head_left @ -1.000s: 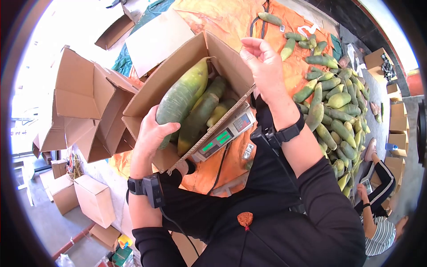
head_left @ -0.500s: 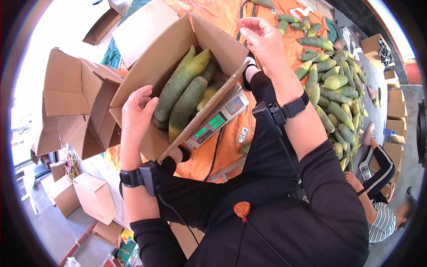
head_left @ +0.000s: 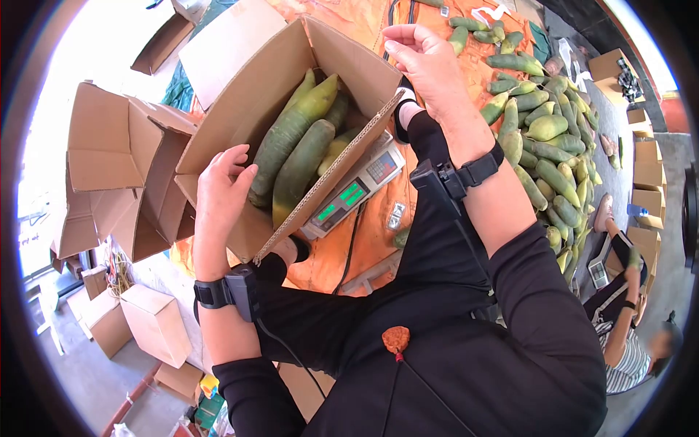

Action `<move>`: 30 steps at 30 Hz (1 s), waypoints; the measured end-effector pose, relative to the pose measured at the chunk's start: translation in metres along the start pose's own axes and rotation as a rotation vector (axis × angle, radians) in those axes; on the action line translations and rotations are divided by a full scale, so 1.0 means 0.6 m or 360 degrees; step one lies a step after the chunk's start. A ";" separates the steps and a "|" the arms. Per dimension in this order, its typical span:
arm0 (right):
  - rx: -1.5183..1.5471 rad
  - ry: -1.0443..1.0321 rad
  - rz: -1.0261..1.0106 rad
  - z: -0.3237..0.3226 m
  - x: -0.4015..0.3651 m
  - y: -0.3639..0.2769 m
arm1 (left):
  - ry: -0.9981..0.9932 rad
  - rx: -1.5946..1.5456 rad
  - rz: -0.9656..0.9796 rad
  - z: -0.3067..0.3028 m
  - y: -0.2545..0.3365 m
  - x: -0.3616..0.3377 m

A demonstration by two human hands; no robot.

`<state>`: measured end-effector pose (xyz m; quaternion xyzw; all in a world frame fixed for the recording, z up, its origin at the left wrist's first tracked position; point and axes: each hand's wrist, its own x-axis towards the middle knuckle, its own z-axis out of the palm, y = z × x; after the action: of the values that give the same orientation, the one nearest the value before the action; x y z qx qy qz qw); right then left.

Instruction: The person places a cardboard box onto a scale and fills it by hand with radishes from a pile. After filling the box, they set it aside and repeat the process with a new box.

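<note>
An open cardboard box [head_left: 251, 109] stands between my legs, its flaps up, with several large green radishes [head_left: 303, 164] lying inside. Beneath its near right side shows a digital scale [head_left: 354, 193] with lit green readouts. My left hand [head_left: 224, 182] hovers at the box's left corner, thumb apart from loosely bent fingers, holding nothing. Off the far right corner is my right hand [head_left: 429, 62], its fingers lightly curved and also without anything in them. The lower part of the scale is hidden by the box.
A big heap of green radishes [head_left: 553, 146] covers the orange sheet [head_left: 349, 18] to my right. Open cardboard boxes [head_left: 109, 149] stand on the left. At the far right sits another person [head_left: 626, 349] beside a second scale [head_left: 599, 271] and a row of boxes [head_left: 646, 175].
My hands have barely moved; the view has shifted slightly. The person at the right has raised an arm, with something green at the hand.
</note>
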<state>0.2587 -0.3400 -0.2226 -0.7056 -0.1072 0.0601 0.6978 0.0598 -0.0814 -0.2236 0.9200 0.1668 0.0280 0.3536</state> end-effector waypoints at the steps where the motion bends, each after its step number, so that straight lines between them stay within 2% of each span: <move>1: -0.0002 -0.0008 0.0003 0.000 0.000 0.000 | 0.0001 0.0001 0.0001 0.000 0.000 -0.001; 22: 0.0052 -0.0090 0.0046 0.007 0.000 -0.002 | -0.0053 0.0310 -0.0019 -0.002 0.016 -0.006; 27: 0.0024 -0.0099 0.0078 0.011 0.000 -0.006 | 0.0077 0.0301 0.0002 -0.020 0.009 -0.007; 30: 0.0032 -0.0104 0.0091 0.014 -0.001 -0.009 | 0.0266 0.0234 0.0053 -0.049 -0.004 -0.011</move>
<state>0.2556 -0.3319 -0.2175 -0.6990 -0.1090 0.1041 0.6990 0.0483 -0.0631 -0.2026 0.9405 0.1820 0.0982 0.2695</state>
